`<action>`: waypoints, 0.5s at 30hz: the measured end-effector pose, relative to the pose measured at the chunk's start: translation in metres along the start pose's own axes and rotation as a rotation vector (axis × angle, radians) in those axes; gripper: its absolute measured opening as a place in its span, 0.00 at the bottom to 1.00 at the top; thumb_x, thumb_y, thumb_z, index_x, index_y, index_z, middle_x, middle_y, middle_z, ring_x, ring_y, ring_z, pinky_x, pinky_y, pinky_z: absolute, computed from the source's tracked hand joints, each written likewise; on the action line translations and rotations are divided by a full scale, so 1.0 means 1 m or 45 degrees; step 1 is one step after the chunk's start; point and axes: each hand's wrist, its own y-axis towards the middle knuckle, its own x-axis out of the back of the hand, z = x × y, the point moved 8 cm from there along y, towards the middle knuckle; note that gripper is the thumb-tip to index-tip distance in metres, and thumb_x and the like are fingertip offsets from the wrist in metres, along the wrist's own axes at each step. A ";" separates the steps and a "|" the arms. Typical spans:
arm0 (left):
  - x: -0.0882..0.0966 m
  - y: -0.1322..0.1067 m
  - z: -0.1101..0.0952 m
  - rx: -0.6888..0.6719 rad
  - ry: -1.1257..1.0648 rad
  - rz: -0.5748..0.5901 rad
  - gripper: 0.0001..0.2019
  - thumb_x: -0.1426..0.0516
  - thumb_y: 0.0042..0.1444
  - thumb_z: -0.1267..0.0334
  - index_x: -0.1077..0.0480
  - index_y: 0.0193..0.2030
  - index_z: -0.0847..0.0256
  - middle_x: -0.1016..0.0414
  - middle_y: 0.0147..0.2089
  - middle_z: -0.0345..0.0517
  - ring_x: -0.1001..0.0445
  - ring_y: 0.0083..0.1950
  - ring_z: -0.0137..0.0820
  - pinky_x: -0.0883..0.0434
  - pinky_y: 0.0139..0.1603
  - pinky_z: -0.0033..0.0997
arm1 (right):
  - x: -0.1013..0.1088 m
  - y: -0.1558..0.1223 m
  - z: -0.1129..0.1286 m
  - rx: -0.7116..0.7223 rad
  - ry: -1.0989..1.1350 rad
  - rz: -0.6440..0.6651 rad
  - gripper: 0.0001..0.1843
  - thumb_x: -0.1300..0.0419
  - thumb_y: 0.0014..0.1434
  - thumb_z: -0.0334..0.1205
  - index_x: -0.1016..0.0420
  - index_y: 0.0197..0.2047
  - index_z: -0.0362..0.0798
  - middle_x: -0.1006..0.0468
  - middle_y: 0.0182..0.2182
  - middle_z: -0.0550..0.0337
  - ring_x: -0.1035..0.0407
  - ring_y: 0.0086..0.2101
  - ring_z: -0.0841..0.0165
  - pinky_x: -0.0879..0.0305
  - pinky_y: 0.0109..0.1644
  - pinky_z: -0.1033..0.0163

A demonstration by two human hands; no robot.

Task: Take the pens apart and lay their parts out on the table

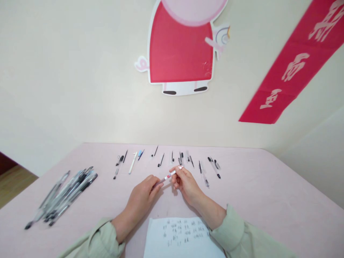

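A pen (168, 176) with a pale barrel and red marks is held between my two hands above the middle of the table. My left hand (143, 193) is closed round its lower left end. At the upper right end, the fingers of my right hand (186, 184) pinch the white part. Below my hands lies a white sheet of paper (182, 247) with dark handwriting, partly covered by my right sleeve. Past my hands, a row of pens and pen parts includes a white pen (132, 163), a black refill (162, 159) and a clear barrel (205, 179).
On the left of the pink table (268, 200) lies a pile of several pens (71, 193). Behind the table's far edge rises a pale wall (94, 89), bearing a red cartoon cutout (181, 53) and a slanted red banner (292, 68).
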 end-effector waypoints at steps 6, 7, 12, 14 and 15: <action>-0.002 0.002 0.000 0.078 -0.242 0.059 0.18 0.54 0.63 0.53 0.30 0.31 0.58 0.27 0.31 0.42 0.29 0.35 0.34 0.36 0.38 0.31 | -0.005 -0.002 0.005 0.014 0.022 0.044 0.22 0.37 0.54 0.57 0.26 0.35 0.45 0.30 0.19 0.66 0.41 0.17 0.77 0.43 0.22 0.70; -0.002 0.002 0.002 0.111 -0.299 0.066 0.19 0.55 0.63 0.52 0.29 0.30 0.59 0.26 0.30 0.42 0.29 0.35 0.35 0.36 0.38 0.31 | -0.006 -0.002 0.006 0.016 0.024 0.051 0.21 0.37 0.54 0.57 0.26 0.35 0.45 0.29 0.19 0.66 0.41 0.18 0.77 0.43 0.22 0.70; -0.001 0.001 0.005 0.232 -0.470 0.050 0.18 0.54 0.61 0.50 0.29 0.37 0.59 0.31 0.27 0.39 0.33 0.30 0.33 0.38 0.34 0.30 | -0.002 -0.001 0.006 0.007 0.067 0.007 0.20 0.37 0.55 0.56 0.26 0.36 0.45 0.30 0.19 0.66 0.41 0.18 0.77 0.44 0.22 0.71; 0.000 0.001 0.006 0.238 -0.509 -0.004 0.13 0.48 0.57 0.52 0.33 0.39 0.58 0.34 0.26 0.35 0.35 0.28 0.31 0.39 0.31 0.28 | 0.002 0.000 0.004 -0.007 0.086 -0.039 0.20 0.36 0.54 0.56 0.26 0.36 0.45 0.30 0.19 0.66 0.41 0.17 0.77 0.44 0.21 0.71; 0.001 0.000 0.007 0.243 -0.519 -0.036 0.11 0.47 0.55 0.53 0.35 0.38 0.58 0.36 0.26 0.34 0.37 0.27 0.30 0.40 0.30 0.28 | 0.004 0.001 0.003 -0.010 0.091 -0.053 0.20 0.36 0.53 0.56 0.26 0.36 0.45 0.29 0.19 0.66 0.41 0.17 0.77 0.44 0.21 0.71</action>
